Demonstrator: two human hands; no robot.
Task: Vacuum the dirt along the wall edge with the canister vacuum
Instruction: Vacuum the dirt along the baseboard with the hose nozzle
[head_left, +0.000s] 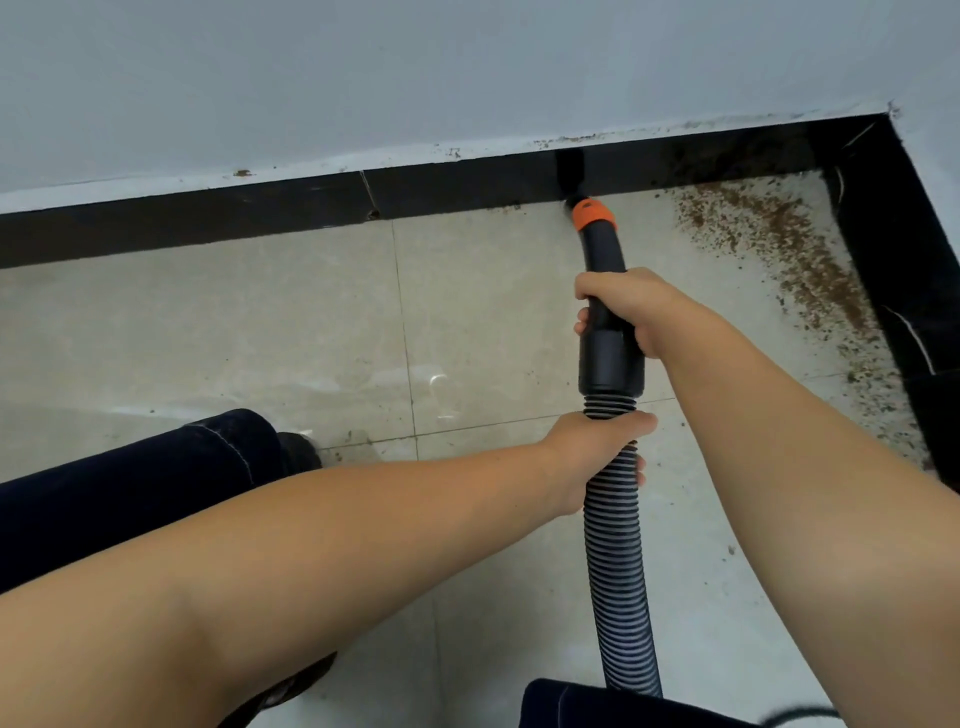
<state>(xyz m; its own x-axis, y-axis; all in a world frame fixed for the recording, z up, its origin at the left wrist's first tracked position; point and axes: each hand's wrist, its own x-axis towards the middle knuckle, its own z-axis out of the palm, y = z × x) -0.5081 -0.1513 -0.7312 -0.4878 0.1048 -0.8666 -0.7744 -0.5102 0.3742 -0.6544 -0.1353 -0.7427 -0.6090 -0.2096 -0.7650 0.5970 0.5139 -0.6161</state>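
Vacuum wand (605, 291), rigid black plastic w/ an orange collar (594, 214) near the tip, runs nearly straight away from us; its long axis points at the black baseboard (260, 218), tip right at the floor/baseboard seam. Nozzle end blends into the dark skirting, so we can't tell its shape. Behind the wand's wider cuff, the ribbed grey-black hose (618, 571) trails back toward us and dips out of view by our knee.

Our right hand (628, 306) wraps the wand mid-length, fingers curled round it. Our left hand (592, 452) grips the hose just below the cuff, fingers (640, 470) closed round the ribs.

Edges: baseboard runs L–R along the pale wall (415, 67), then turns at a corner upper right and comes back down the right side. Brown crumbly dirt (789, 244) lies thick in that corner and along the right-hand skirting, w/ specks on the wall's lower edge. Floor (208, 338) is glossy pale tile w/ thin grout lines; to the left of the wand it's open. Our dark-trousered leg (130, 493) sits lower left.
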